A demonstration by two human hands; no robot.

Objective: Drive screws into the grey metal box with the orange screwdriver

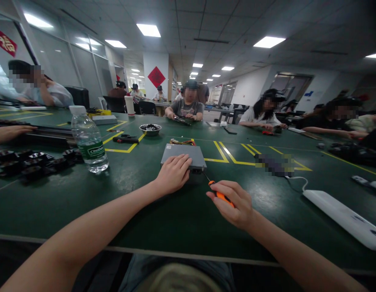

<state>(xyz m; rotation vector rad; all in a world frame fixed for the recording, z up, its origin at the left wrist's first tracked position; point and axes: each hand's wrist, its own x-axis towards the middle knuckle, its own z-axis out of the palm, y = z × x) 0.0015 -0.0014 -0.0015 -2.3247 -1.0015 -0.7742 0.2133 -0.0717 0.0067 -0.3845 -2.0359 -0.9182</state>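
A grey metal computer power supply unit (195,153) lies on the green table in front of me, its bundled coloured cables (183,142) at the far side. My left hand (175,172) rests on its top and near edge, fingers stretched out together. In my right hand (235,202) is an orange and black screwdriver (223,197), gripped by the handle. Its thin shaft points up and left to the unit's near right corner, beside the power socket (196,171). Whether the tip sits in a screw is too small to tell.
A water bottle (89,142) and black parts (38,162) stand left, near another person's hand (13,132). Beyond are a metal bowl (150,129) and a black-handled tool (125,139). At right lies a white power strip (343,217) with a cable. Several people sit around the table.
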